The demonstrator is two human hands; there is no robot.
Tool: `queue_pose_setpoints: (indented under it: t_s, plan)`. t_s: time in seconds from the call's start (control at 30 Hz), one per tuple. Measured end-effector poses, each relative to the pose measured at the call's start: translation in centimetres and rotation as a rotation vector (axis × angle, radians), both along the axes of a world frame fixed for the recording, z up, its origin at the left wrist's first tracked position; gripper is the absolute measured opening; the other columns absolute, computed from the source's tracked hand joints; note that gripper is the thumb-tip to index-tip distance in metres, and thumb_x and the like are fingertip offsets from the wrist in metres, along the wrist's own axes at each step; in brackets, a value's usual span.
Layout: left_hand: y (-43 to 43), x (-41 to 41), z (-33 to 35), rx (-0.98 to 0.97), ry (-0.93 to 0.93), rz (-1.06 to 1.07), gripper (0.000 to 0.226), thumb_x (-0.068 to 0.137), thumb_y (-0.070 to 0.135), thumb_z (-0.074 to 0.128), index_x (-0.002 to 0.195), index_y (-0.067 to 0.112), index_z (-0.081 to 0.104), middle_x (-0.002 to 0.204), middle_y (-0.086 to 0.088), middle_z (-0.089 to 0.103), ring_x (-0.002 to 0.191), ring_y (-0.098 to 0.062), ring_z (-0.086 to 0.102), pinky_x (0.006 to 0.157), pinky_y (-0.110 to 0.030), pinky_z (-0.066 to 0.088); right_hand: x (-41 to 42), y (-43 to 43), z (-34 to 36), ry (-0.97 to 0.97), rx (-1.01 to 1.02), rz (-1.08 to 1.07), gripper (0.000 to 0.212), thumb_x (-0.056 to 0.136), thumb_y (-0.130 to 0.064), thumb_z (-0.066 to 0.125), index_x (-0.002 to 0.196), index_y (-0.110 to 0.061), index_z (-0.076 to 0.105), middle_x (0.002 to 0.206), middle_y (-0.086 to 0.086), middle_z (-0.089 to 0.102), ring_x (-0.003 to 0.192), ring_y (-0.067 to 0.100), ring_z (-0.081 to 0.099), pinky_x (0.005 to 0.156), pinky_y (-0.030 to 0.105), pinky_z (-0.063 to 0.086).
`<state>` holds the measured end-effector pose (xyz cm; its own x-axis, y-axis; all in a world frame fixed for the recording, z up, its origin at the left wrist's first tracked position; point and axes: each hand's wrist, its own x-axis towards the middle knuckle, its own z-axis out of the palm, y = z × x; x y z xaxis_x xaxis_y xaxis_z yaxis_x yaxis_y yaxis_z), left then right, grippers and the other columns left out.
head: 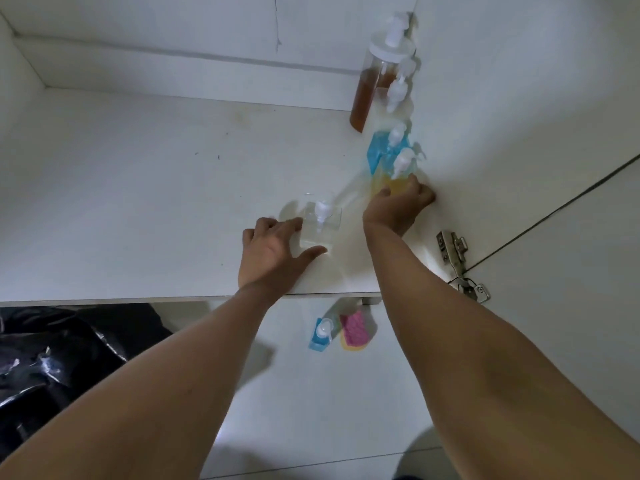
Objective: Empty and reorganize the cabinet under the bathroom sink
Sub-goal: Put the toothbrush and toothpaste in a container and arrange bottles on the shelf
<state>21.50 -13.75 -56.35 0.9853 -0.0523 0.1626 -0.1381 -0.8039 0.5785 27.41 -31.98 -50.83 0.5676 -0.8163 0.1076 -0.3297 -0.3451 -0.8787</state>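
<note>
While both arms are reaching into the cabinet (138, 202), the head view is showing a row of pump bottles lining the right wall from twelve o'clock down, seemingly to keep the floor free. The right hand (398, 206) is closing around the yellow bottle (398, 183) at the row's near end. The left hand (277, 251) is cupping the clear bottle (320, 225) at nine o'clock of it, fingers spread against its side, probably next in line. No labels or writing are readable.
</note>
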Motion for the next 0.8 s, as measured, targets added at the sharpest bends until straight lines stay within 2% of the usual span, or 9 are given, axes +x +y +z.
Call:
queue_pose_setpoints:
  t_s: [0.07,0.17,0.27,0.4,0.47,0.53,0.6,0.7,0.8]
  plan:
    - [0.0,0.0,0.0,0.018,0.003,-0.009,0.064,0.074,0.076,0.057,0.123,0.035,0.063,0.113,-0.003,0.058,0.115,-0.023,0.046,0.096,-0.030,0.030,0.6,-0.5,0.3,0.042,-0.010,0.027,0.053,0.092,-0.006,0.063,0.143,-0.011,0.047,0.142,0.008,0.039,0.121,0.025,0.054,0.098,0.033,0.046]
    - [0.0,-0.2,0.3,-0.013,-0.034,-0.014,0.058,0.078,0.065,0.068,0.125,0.030,0.065,0.115,-0.003,0.062,0.119,-0.022,0.045,0.097,-0.032,0.029,0.4,-0.8,0.7,0.077,-0.024,0.054,0.056,0.094,-0.004,0.058,0.147,-0.009,0.041,0.146,0.011,0.037,0.129,0.026,0.048,0.102,0.032,0.042]
    - [-0.2,-0.3,0.7,0.011,-0.068,-0.029,0.059,0.079,0.064,0.069,0.125,0.027,0.065,0.119,0.004,0.066,0.120,-0.020,0.044,0.096,-0.034,0.028,-1.3,0.1,1.4,-0.048,0.034,0.072,0.051,0.095,-0.004,0.050,0.145,-0.009,0.044,0.138,0.010,0.047,0.125,0.026,0.053,0.098,0.027,0.044]
    - [-0.2,-0.1,0.8,0.056,-0.030,-0.033,0.059,0.078,0.068,0.066,0.121,0.027,0.066,0.124,0.009,0.063,0.121,-0.018,0.042,0.095,-0.034,0.026,-6.1,2.4,1.8,-0.124,0.112,0.367,0.037,0.095,-0.036,0.053,0.124,-0.014,0.059,0.095,-0.003,0.064,0.083,0.002,0.063,0.077,0.028,0.053]
    - [-0.2,-0.2,1.0,0.064,-0.013,-0.043,0.057,0.077,0.070,0.064,0.115,0.028,0.067,0.123,0.012,0.061,0.120,-0.017,0.041,0.094,-0.034,0.026,-8.6,3.8,1.7,-0.037,0.068,0.517,0.053,0.087,-0.056,0.061,0.125,-0.020,0.059,0.094,-0.007,0.063,0.078,-0.002,0.060,0.071,0.021,0.049]
    - [-0.2,-0.3,1.2,0.084,-0.004,-0.064,0.053,0.078,0.068,0.061,0.113,0.029,0.067,0.124,0.012,0.060,0.118,-0.017,0.041,0.093,-0.034,0.027,-10.1,4.8,1.4,0.022,-0.044,0.537,0.075,0.071,-0.069,0.068,0.129,-0.022,0.055,0.106,-0.008,0.060,0.087,0.003,0.059,0.075,0.020,0.049]
    - [-0.2,-0.3,1.3,0.098,-0.010,-0.072,0.048,0.080,0.063,0.061,0.113,0.029,0.069,0.125,0.011,0.060,0.117,-0.017,0.042,0.094,-0.034,0.028,-10.2,5.7,1.0,0.057,-0.110,0.491,0.083,0.066,-0.065,0.076,0.131,-0.021,0.052,0.117,-0.007,0.057,0.099,0.008,0.057,0.081,0.020,0.047]
    - [-0.1,-0.4,1.2,0.095,-0.015,-0.070,0.047,0.077,0.066,0.062,0.109,0.032,0.072,0.123,0.013,0.061,0.118,-0.015,0.042,0.096,-0.034,0.028,-9.6,6.0,1.0,0.065,-0.132,0.437,0.072,0.071,-0.045,0.080,0.130,-0.017,0.051,0.122,-0.003,0.056,0.109,0.015,0.055,0.084,0.020,0.041]
    - [-0.2,-0.4,1.0,0.097,-0.019,-0.071,0.058,0.071,0.077,0.061,0.107,0.033,0.073,0.121,0.014,0.059,0.120,-0.014,0.042,0.099,-0.036,0.028,-8.8,4.4,1.2,0.031,-0.115,0.348,0.065,0.073,-0.033,0.079,0.129,-0.011,0.053,0.122,0.004,0.057,0.109,0.020,0.056,0.086,0.026,0.047]
